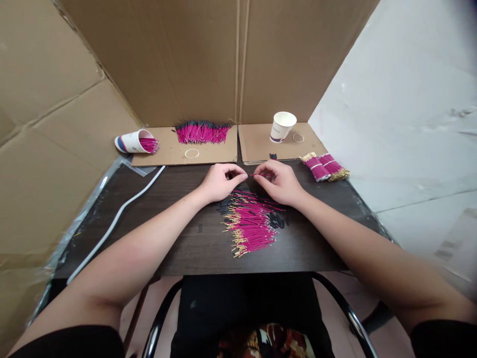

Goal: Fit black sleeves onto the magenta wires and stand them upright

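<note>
While left hand [220, 182] pinches, right hand [280, 182] holds magenta wire [257, 175].

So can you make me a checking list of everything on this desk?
Surface: dark wood table, cardboard sheets at the back.
Job's things: loose pink wires with black sleeves; one wire pinched between both hands.
Clutter: tipped cup, upright cup, finished wires, two banded bundles, rubber band.
Hands: left hand, right hand.
Cables: white cable.
Surroundings: cardboard walls, chair.
</note>
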A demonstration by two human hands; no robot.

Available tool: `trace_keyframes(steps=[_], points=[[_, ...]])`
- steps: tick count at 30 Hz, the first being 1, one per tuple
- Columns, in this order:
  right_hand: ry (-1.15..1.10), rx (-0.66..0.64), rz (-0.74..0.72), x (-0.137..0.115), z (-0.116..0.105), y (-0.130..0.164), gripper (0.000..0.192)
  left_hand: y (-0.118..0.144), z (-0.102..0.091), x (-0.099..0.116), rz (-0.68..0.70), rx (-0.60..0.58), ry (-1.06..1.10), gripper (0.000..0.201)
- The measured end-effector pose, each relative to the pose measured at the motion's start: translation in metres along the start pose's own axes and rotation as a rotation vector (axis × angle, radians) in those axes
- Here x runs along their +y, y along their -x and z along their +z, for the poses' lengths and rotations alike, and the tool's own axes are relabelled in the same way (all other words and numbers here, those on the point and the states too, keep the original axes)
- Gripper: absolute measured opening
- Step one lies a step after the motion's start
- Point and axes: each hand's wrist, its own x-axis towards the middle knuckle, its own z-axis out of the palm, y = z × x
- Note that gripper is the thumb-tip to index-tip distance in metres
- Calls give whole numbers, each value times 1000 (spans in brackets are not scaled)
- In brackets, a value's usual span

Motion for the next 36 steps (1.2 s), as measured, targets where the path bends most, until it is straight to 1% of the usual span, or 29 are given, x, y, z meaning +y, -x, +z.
trace_keyframes(steps=[6,15,20,25,30,32,36], points=[[0,5,7,-1,0,0,6,-1,0,0,-8,-2,-13,22],[-8,12,6,-1,1,0,6,-1,1,-2,-4,-32,22,32],[-23,38,71,-1,1,0,9,-2,1,-5,-32,15,-17,33],[-16,68,138,-1,0,0,11,-3,1,-8,-43,63,-83,26],[-28,64,150,-1,0,-1,12,-2,0,-5,-48,55,-103,16],[-38,56,152,-1,0,-1,12,-1,0,-3,-14,39,-132,10],[-60,50,142,-1,1,0,12,2,-2,0,121,-42,-160,2]])
